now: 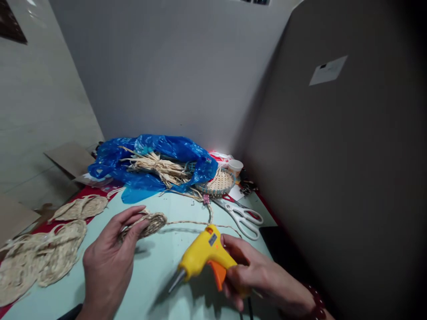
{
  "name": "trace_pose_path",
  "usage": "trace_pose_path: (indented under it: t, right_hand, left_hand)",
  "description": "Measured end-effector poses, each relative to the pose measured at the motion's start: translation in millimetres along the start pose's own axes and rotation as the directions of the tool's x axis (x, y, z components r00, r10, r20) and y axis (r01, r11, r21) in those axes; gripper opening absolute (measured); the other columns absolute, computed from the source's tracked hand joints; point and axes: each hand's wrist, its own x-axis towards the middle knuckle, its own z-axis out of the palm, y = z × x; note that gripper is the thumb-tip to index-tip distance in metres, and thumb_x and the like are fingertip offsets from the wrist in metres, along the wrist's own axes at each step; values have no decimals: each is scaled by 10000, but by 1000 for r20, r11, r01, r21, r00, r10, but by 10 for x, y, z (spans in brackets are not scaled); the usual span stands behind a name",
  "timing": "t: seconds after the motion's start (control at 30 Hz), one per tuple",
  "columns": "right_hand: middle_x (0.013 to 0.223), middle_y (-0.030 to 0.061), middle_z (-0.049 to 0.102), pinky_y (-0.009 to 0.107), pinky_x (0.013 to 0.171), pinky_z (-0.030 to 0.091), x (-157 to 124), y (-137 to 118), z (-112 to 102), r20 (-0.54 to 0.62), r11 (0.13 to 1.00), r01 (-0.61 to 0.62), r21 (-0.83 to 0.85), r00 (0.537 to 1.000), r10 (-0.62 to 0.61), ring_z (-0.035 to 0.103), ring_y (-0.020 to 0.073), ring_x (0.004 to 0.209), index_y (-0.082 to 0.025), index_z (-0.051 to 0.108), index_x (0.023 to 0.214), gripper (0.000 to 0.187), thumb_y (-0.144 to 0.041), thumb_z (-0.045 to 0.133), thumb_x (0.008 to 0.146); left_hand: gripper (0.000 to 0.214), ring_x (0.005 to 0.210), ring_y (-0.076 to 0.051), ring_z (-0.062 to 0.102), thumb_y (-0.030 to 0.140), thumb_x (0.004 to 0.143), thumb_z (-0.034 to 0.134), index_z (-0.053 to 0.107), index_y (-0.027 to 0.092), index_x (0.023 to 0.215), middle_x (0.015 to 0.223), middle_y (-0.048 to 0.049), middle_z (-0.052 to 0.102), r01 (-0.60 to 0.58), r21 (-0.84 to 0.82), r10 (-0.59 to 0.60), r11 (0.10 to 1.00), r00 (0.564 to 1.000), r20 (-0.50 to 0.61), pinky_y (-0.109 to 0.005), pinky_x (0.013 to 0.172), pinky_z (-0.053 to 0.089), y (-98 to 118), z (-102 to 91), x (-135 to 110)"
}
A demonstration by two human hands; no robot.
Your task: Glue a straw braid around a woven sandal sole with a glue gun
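My left hand point(111, 258) pinches a small coil of braided straw point(154, 223) between thumb and fingers, held above the pale green tabletop point(150, 284). From the coil a thin straw braid point(187, 222) trails right across the table. My right hand point(247, 271) is wrapped around the handle of a yellow hot glue gun point(202, 253). Its metal nozzle points down and left, apart from the coil, and the orange trigger point(217, 273) faces forward under the body. A pink clip point(206, 199) sits on the braid near the back.
Woven straw soles point(63, 251) lie at the left. Behind are a blue plastic bag point(173, 146) with a straw bundle point(160, 166), a round woven basket point(218, 182) and a paper cup point(235, 166). White-handled scissors point(245, 222) lie right of the braid. A grey panel point(333, 178) rises at the right.
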Motion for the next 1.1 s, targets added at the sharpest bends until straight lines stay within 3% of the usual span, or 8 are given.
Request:
trace_pose_path:
  t: [0.1, 0.3, 0.47, 0.6, 0.73, 0.8, 0.93, 1.1]
  right_hand:
    - [752, -8, 617, 178, 506, 400, 14, 35, 3, -32, 928, 156, 340, 988, -154, 518, 67, 515, -170, 539, 1041, 405, -359, 699, 721]
    - [665, -11, 594, 156, 452, 316, -88, -93, -50, -204, 927, 211, 311, 967, -152, 505, 57, 494, -134, 610, 868, 382, -448, 785, 738]
    - [669, -4, 597, 181, 440, 371, -320, -183, -46, -237, 969, 226, 101, 951, -197, 477, 67, 473, -163, 671, 926, 396, -548, 692, 837]
    - [817, 61, 722, 266, 490, 519, -487, -92, -15, -430, 985, 105, -136, 889, -154, 606, 184, 606, -289, 740, 1004, 344, -580, 645, 846]
    - [642, 20, 641, 283, 389, 514, -527, -36, -9, -397, 912, 165, -376, 860, -319, 575, 215, 505, -384, 734, 1031, 238, -518, 621, 870]
    - [690, 12, 661, 290, 468, 578, -514, -60, 0, -361, 869, 218, -444, 844, -396, 623, 223, 555, -419, 707, 1084, 220, -473, 600, 899]
    - [912, -22, 755, 308, 702, 651, -484, -103, 26, -381, 739, 231, -633, 738, -557, 723, 245, 767, -449, 700, 1075, 200, -445, 618, 893]
    - [950, -57, 772, 279, 638, 653, -453, -72, 27, -366, 677, 228, -700, 700, -614, 734, 234, 748, -459, 666, 1101, 213, -403, 617, 901]
  left_hand:
    - [256, 797, -177, 751, 519, 871, 611, 708, 326, 1009, 936, 56, 794, -76, -19, 76, 997, 997, 5, -263, 730, 572, 47, -21, -16]
    - [133, 806, -156, 747, 355, 906, 602, 696, 332, 998, 894, 61, 786, -335, -77, 342, 939, 935, 98, -263, 823, 573, 153, -99, -97]
    - [178, 885, -158, 713, 271, 896, 630, 683, 334, 1054, 931, 44, 760, -371, -146, 393, 917, 902, 177, -266, 831, 550, 139, -115, -108]
    - [249, 895, -148, 692, 216, 871, 648, 689, 363, 1068, 919, 57, 745, -353, -223, 404, 909, 877, 259, -244, 809, 539, 127, -135, -111]
    - [239, 909, -155, 679, 239, 871, 655, 699, 364, 1070, 911, 54, 755, -346, -250, 412, 904, 860, 302, -258, 833, 536, 160, -138, -133]
    - [183, 898, -156, 678, 286, 878, 662, 707, 348, 1044, 896, 44, 759, -350, -247, 416, 904, 852, 318, -250, 806, 542, 181, -136, -145]
    - [162, 904, -148, 680, 297, 887, 665, 706, 320, 1042, 898, 31, 760, -387, -231, 444, 893, 839, 314, -231, 807, 541, 178, -167, -121]
    - [272, 883, -140, 714, 257, 850, 712, 694, 315, 1114, 929, 34, 776, -528, -196, 557, 826, 714, 425, -195, 741, 564, 85, -234, 12]
